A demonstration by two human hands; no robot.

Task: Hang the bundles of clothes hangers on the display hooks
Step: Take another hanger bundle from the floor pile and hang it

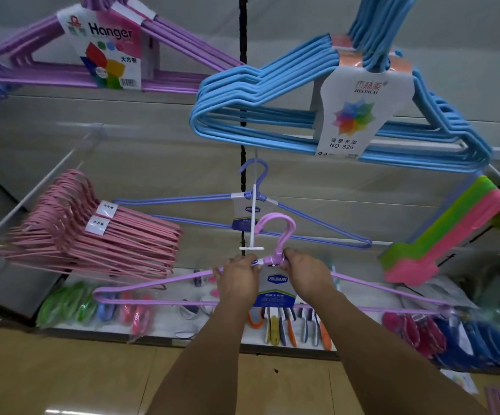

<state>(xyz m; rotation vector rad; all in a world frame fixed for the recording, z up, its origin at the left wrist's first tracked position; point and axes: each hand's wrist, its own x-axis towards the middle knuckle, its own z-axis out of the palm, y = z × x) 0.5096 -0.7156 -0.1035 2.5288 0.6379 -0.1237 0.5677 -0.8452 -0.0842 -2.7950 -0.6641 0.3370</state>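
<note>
I hold a lilac bundle of hangers (156,284) with a blue-and-white label, raised before the display wall. My left hand (238,278) grips its left shoulder beside the neck. My right hand (305,275) grips the right shoulder beside the neck. The bundle's curved hook top sits just right of the front end of a white display hook (253,223), close to its crossbar tip. A blue-violet hanger bundle (302,217) hangs further back on that same hook.
Pink hanger bundles (99,232) hang on a hook at left, light blue ones (272,115) above right, purple ones (48,52) at top left. Green and pink plastic items (440,241) hang at right. Packaged goods line the shelf (165,327) below. Wooden floor lies underneath.
</note>
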